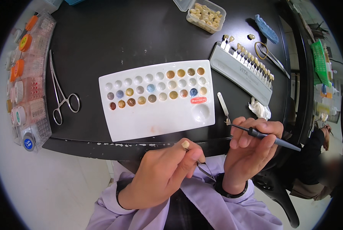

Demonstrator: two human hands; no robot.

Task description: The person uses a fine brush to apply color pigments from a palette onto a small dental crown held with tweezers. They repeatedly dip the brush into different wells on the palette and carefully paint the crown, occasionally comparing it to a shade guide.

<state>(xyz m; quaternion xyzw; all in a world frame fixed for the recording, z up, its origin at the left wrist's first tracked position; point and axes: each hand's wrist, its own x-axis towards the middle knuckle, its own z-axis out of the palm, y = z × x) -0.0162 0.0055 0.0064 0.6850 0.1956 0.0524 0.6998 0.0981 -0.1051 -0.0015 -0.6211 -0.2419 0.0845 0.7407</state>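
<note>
My left hand (167, 172) grips thin metal tweezers (204, 168) that hold a small cream tooth crown (185, 144) at the fingertips, near the table's front edge. My right hand (252, 147) holds a slim black-handled brush (267, 137) like a pen, its tip pointing left toward the palette. A white mixing palette (156, 122) with several wells of brown, tan and blue stain lies just beyond both hands. A small white spatula (223, 107) rests right of the palette.
A grey shade guide (240, 73) with several tooth tabs lies at the right, a crumpled tissue (260, 109) below it. A clear box of teeth (206, 16) stands at the back. Metal forceps (60, 92) and a jar rack (26, 84) lie left. Another person sits far right.
</note>
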